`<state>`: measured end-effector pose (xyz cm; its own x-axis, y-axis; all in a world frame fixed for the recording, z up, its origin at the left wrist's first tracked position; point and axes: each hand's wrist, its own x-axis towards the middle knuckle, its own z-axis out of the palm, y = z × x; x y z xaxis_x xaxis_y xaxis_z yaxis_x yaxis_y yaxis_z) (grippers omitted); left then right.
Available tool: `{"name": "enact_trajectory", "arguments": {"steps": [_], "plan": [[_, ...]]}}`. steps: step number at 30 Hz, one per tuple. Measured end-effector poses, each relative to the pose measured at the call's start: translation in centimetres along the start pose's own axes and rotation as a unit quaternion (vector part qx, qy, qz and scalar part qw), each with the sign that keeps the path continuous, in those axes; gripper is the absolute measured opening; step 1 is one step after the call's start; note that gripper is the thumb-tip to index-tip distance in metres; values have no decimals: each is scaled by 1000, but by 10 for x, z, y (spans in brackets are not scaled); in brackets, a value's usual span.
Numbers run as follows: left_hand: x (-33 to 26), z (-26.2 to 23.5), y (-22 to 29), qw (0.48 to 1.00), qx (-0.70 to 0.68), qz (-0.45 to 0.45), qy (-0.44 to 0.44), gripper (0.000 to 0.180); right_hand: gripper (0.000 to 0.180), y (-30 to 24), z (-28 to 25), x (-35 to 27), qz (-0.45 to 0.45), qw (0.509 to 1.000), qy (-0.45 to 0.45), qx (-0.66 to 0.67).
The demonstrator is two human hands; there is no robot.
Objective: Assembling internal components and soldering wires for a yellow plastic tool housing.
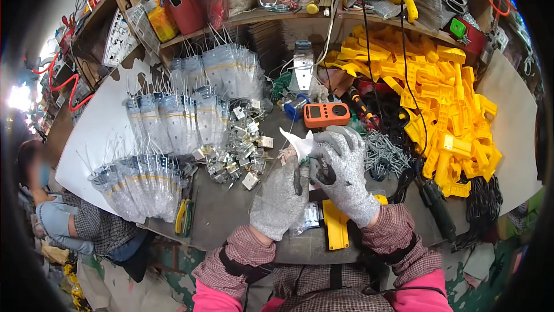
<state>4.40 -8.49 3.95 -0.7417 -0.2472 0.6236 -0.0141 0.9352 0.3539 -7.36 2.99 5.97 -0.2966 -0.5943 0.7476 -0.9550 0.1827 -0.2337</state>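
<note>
Both my hands wear grey gloves and meet above the middle of the dark worktop. My left hand (280,199) is closed, thumb up, around the lower end of a thin white piece (300,143), which looks like folded sheet or cloth. My right hand (345,167) has curled fingers, its thumb and forefinger pinched at the piece's right side. The fingertips hide where they grip it. Below my hands lie a long yellow plastic housing (336,225) and a small clear bag (308,219). Just beyond my right hand rests an orange multimeter (326,114).
Bagged metal strips with wires (173,124) and small metal parts (239,147) fill the left. At right are screws (385,155), heaped yellow housings (453,116), a black power screwdriver (437,211) and black cables (482,208). Pliers (183,218) lie near the front-left edge. Another person (75,214) sits at left.
</note>
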Motion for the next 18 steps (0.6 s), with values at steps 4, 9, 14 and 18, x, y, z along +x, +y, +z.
{"name": "enact_trajectory", "arguments": {"steps": [4,9,14,18], "plan": [[3,-4,0,993,-90,-77,21,29,29,5,14,-1,89,982,27,162],[12,5,-22,867,-405,-289,4,32,10,18,34,-7,169,943,53,283],[9,5,-82,966,244,-56,68,64,14,16,-14,-41,138,977,10,162],[-44,-21,-28,945,-53,50,-320,92,23,8,-52,-107,171,977,-57,113]]}}
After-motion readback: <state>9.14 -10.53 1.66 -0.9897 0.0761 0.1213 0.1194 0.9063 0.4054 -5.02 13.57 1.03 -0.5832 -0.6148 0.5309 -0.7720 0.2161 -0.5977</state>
